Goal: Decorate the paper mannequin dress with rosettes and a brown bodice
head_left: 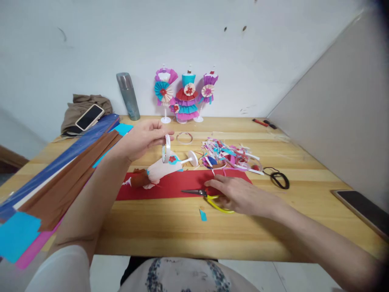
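Observation:
My left hand (152, 137) pinches a roll of tape (166, 149), raised over a small mannequin on its side. That mannequin (165, 167) wears white and brown paper with a red flower on blue, and its white stand points right. Under it lies a strip of red crepe paper (173, 185). On the right end of this strip, my right hand (234, 194) is closed over the yellow handles of a pair of scissors (217, 201), whose blades point left. Part of the handles is hidden by my fingers. A blue paper scrap (203, 215) lies just in front.
Three dressed mannequins (187, 97) and a bottle (129, 97) stand by the wall. Paper scraps (229, 155) are heaped right of centre, near a black cord (279, 179). Folded crepe paper (69, 178) covers the left side. Phones (89, 117) lie at left and right.

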{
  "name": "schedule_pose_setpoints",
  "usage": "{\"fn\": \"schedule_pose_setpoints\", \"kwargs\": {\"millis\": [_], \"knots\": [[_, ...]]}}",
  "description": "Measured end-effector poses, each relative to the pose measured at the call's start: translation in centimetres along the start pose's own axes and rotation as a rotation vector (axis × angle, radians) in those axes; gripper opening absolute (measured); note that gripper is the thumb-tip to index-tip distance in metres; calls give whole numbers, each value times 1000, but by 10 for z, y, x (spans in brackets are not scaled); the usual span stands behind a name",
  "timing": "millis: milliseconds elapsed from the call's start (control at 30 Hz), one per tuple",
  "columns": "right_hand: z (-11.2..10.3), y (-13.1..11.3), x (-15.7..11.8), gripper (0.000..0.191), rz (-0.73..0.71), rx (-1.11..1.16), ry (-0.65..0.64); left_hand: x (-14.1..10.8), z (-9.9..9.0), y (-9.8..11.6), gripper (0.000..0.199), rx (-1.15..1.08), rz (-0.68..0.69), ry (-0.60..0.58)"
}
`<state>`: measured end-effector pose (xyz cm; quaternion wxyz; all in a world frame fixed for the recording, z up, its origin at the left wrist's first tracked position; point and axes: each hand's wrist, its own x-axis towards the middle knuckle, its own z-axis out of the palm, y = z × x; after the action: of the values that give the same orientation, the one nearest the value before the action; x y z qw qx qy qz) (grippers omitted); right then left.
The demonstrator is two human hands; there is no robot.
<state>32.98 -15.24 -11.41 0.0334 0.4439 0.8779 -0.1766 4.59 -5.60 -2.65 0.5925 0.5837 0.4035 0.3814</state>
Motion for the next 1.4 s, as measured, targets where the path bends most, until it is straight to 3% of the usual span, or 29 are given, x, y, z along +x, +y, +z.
{"fn": "schedule_pose_setpoints", "kwargs": {"millis": [200,300,400,500,600,700,1033,1233,1400], "knots": [[-26,10,-14,51,-73,405,-20,-6,4,11,27,102,-6,-78],[-38,12,-18,62,-131,530,-9,-6,7,12,25,154,-4,-83],[-53,5,-16,66,-147,457,70,-6,11,13,23,211,4,-75],[-64,-4,-8,52,-171,319,243,-6,14,13,20,276,-13,-63],[-66,-7,6,44,-149,152,429,-7,17,13,20,296,-21,-81],[-65,-5,18,44,-143,53,525,-8,19,14,19,293,-13,-130],[-68,-10,27,33,-208,-80,539,-4,21,13,21,150,-37,-182],[-62,-3,31,43,-180,-124,509,-1,20,10,22,116,1,-181],[-61,-2,35,38,-177,-63,480,-3,21,11,24,118,-10,-188]]}}
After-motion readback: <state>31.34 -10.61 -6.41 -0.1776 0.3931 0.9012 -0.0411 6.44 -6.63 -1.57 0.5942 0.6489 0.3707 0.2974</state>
